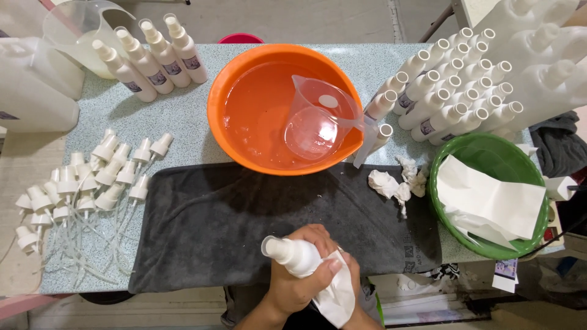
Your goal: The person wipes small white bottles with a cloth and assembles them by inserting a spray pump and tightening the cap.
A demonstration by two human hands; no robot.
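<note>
Where the frame's lower edge cuts our wrists, our left hand (293, 278) is clamped around a white spray bottle (292, 253), tilted with its cap toward the left, while our right hand (350, 269), mostly hidden, presses a white tissue (336, 296) against it. Both sit over the dark towel (208, 226) on the worktop (177, 116). Farther up, at centre, an orange basin (244, 79) holds a clear jug (315, 119). Labelled bottles (153, 58) stand upper left.

White spray bottle (292, 253) (tilted, tissue-wrapped (335, 293))
</note>
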